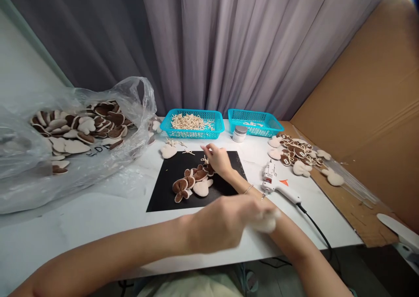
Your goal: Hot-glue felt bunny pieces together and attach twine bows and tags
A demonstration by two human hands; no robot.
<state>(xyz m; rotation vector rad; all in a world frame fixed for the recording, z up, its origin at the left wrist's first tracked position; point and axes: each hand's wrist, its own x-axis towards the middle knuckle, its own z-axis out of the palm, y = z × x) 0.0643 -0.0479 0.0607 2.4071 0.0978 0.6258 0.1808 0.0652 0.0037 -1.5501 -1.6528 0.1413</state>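
Note:
My left hand (225,223) crosses in front of my right forearm, its fingers closed on a pale plush piece (269,223) that is blurred by motion. Over the far part of a black mat (160,196) is my right hand (219,159), its fingertips drawn together; whatever they hold is too small to make out. A small beige string bow (204,159) shows just below those fingers. On the mat, several brown-and-cream plush pieces (180,186) lie in a cluster, beside a cream plush piece (202,188) turned pale side up.
A blue basket (193,134) holds many string bows; another blue basket (255,131) has small white bits. Before it stands a grey-lidded jar (240,134). A corded glue gun (281,190) and bow-trimmed plush pieces (290,151) lie right. A plastic bag (131,135) of plush pieces sits left.

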